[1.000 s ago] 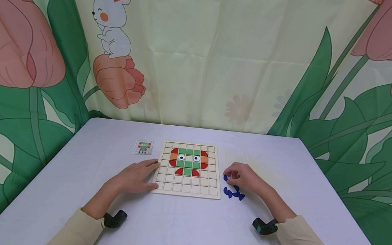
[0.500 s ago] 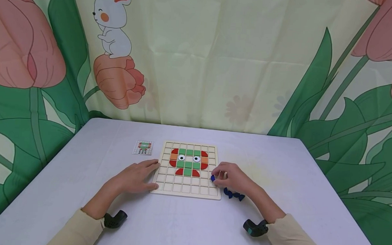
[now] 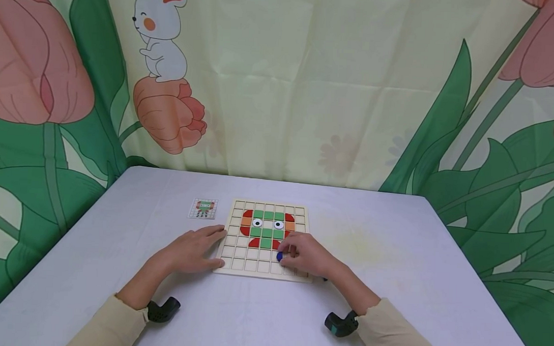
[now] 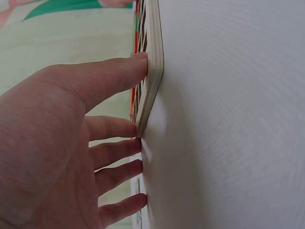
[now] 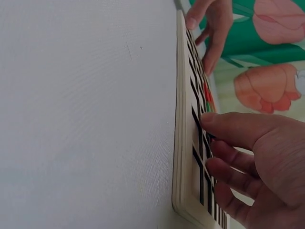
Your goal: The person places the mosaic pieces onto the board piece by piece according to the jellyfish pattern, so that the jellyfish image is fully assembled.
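Note:
A wooden grid board [image 3: 245, 264] lies on the table, bearing green, red and orange tiles and two white eye tiles [image 3: 257, 223] set into a face-like pattern. My left hand [image 3: 189, 251] rests at its left edge with straight fingers, and in the left wrist view the thumb [image 4: 138, 59] presses on the board near the corner. Over the lower right cells, my right hand [image 3: 308, 253] pinches a small blue piece [image 3: 279, 256] between thumb and fingers, just below the red tile. That blue piece is hidden by the fingers in the right wrist view.
A small picture card [image 3: 204, 208] with a similar figure on a grid lies to the left behind the board. One dark blue bit [image 3: 325, 279] peeks out by the right wrist, which hides the other loose pieces. A patterned curtain [image 3: 280, 91] hangs behind the table.
My right hand has carried the blue piece leftward, from beside the loose pieces right of the board to over its lower cells. The left hand has stayed at the board's edge.

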A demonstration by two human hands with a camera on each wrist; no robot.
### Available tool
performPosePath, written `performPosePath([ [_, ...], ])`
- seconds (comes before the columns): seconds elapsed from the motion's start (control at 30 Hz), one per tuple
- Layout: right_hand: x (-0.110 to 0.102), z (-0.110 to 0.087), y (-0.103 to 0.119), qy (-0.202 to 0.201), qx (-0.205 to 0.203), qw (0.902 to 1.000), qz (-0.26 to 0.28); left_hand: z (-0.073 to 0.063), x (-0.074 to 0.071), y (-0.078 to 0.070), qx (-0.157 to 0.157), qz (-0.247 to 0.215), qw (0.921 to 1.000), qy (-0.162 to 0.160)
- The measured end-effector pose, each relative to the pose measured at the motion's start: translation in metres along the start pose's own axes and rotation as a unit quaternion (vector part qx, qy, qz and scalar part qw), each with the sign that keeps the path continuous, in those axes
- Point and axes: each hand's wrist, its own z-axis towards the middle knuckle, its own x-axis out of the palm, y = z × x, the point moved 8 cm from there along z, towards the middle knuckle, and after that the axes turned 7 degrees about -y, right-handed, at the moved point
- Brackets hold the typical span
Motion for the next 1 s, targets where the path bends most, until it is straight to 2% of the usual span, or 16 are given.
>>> performPosePath([
  [0.33,0.0013,0.0033,0.0049,-0.010,0.009,0.9997,-0.021,0.0001,-0.0002,0.0000,-0.001,-0.002,1.0000,0.002],
  [0.73,0.0006,0.0018,0.0008,-0.006,0.010,0.9999,-0.009,-0.0004,-0.0011,-0.0006,-0.003,-0.004,1.0000,0.003],
  [0.83,0.0005,0.0014,0.0009,-0.001,0.005,1.0000,0.004,-0.0006,-0.0016,-0.0010,-0.004,-0.006,1.0000,0.003],
  [1.0,0.0031,0.0012,0.0067,0.015,-0.026,0.9991,0.029,-0.0008,-0.0024,-0.0019,-0.005,-0.007,1.0000,0.004],
])
